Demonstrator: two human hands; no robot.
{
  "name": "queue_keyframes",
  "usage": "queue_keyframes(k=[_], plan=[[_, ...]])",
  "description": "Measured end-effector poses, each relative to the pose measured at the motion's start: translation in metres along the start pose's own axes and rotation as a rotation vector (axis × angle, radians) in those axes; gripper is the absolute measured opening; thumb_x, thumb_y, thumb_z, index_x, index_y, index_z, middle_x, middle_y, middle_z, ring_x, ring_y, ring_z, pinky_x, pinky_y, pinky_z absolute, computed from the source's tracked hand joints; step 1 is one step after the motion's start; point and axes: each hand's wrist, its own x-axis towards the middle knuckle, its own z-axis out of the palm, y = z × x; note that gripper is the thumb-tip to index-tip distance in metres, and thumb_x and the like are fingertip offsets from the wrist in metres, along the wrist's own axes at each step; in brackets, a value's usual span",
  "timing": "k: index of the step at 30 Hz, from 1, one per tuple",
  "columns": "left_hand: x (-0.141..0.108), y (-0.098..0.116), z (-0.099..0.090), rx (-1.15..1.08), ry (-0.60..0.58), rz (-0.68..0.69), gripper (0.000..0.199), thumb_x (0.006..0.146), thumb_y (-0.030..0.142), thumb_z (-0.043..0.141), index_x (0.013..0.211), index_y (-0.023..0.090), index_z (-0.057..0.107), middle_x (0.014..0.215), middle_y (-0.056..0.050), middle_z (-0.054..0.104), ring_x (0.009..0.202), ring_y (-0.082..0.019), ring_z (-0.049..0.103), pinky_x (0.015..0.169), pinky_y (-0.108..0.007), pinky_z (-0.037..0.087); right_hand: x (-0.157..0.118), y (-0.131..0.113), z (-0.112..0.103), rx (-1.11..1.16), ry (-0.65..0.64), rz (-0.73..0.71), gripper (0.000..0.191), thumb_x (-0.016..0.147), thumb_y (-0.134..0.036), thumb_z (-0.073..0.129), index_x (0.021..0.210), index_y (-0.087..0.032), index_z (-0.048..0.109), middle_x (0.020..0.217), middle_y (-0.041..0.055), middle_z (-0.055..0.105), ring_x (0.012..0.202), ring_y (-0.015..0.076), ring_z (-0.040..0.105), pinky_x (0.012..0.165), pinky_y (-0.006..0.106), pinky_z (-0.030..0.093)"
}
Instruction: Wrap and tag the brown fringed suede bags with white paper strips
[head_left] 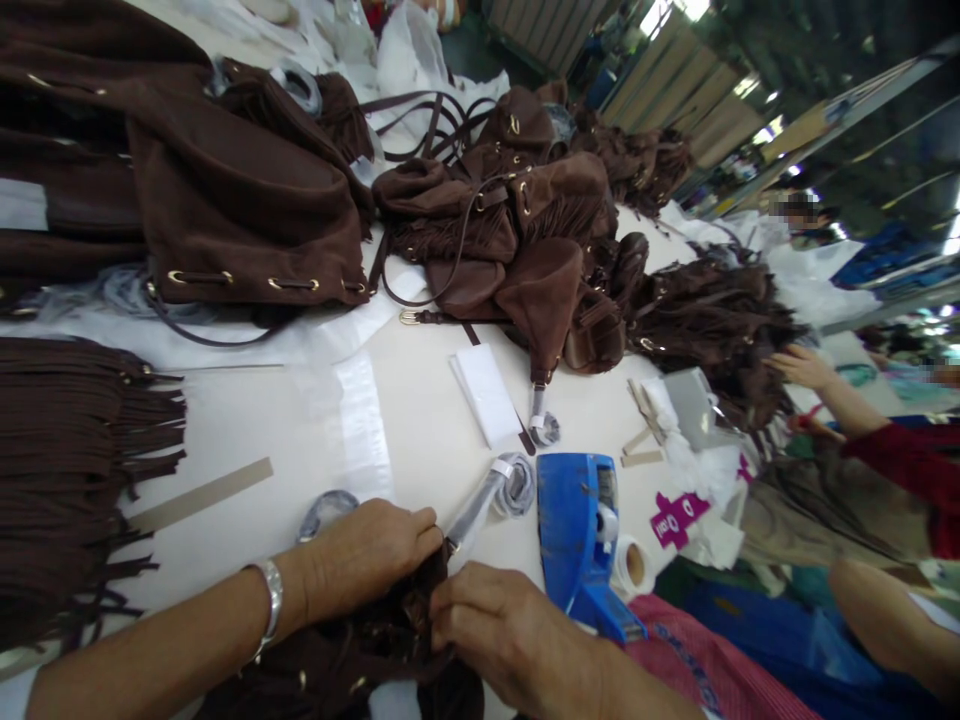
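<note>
Near the table's front edge lies a dark brown fringed bag, partly hidden under my arms. My left hand, with a silver bracelet at the wrist, pinches the bag's upper part near a metal clip. Close beside it, my right hand has its fingers curled on the same bag's edge. A wrapped, coiled strap extends from the clip between my hands. To the right of my hands stands a blue tape dispenser. What exactly the fingertips grip is hidden.
Brown bags lie piled along the back and left of the white table. A folded white paper, a tape roll and purple tags lie nearby. At the right, another person's hand touches dark fringed bags.
</note>
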Motion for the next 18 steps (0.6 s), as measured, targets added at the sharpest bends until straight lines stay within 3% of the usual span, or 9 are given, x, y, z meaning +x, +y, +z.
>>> queue_keyframes(k=[4, 7, 9, 13, 18], plan=[[-0.014, -0.004, -0.016, -0.107, 0.004, -0.143, 0.012, 0.088, 0.016, 0.057, 0.097, 0.025, 0.056, 0.090, 0.001, 0.067, 0.074, -0.020, 0.067, 0.062, -0.031, 0.049, -0.006, 0.006, 0.008, -0.077, -0.097, 0.078, 0.021, 0.101, -0.019, 0.045, 0.120, -0.017, 0.054, 0.113, 0.0062, 0.062, 0.102, 0.0148, 0.058, 0.089, 0.023, 0.048], [-0.036, -0.007, -0.028, -0.050, 0.042, -0.372, 0.021, 0.085, 0.012, 0.056, 0.102, 0.023, 0.059, 0.101, -0.005, 0.067, 0.088, -0.023, 0.066, 0.074, -0.034, 0.050, -0.005, 0.012, 0.012, -0.149, -0.103, 0.020, 0.026, 0.101, -0.027, 0.049, 0.126, -0.020, 0.052, 0.115, 0.0061, 0.062, 0.100, 0.0163, 0.059, 0.084, 0.024, 0.050], [-0.048, -0.006, -0.031, 0.026, 0.003, -0.473, 0.025, 0.083, 0.009, 0.054, 0.102, 0.022, 0.063, 0.104, -0.007, 0.067, 0.094, -0.026, 0.064, 0.081, -0.041, 0.050, 0.000, 0.012, 0.008, -0.104, -0.120, -0.033, 0.028, 0.100, -0.036, 0.052, 0.124, -0.020, 0.053, 0.113, 0.0057, 0.062, 0.097, 0.0159, 0.060, 0.081, 0.023, 0.049], [-0.050, 0.001, -0.026, 0.099, -0.096, -0.419, 0.018, 0.085, 0.014, 0.057, 0.097, 0.022, 0.067, 0.100, -0.008, 0.067, 0.098, -0.031, 0.061, 0.085, -0.051, 0.049, 0.014, 0.009, -0.007, -0.004, -0.181, -0.020, 0.023, 0.099, -0.037, 0.054, 0.115, -0.020, 0.056, 0.108, 0.0040, 0.063, 0.095, 0.0138, 0.060, 0.082, 0.021, 0.047], [-0.037, 0.005, -0.016, 0.018, -0.056, -0.372, 0.020, 0.085, 0.014, 0.059, 0.103, 0.020, 0.064, 0.106, -0.009, 0.066, 0.097, -0.029, 0.062, 0.085, -0.045, 0.052, 0.022, 0.020, 0.004, -0.106, -0.211, -0.161, 0.019, 0.101, -0.036, 0.051, 0.105, -0.018, 0.056, 0.098, 0.0049, 0.064, 0.088, 0.0148, 0.060, 0.075, 0.022, 0.047]])
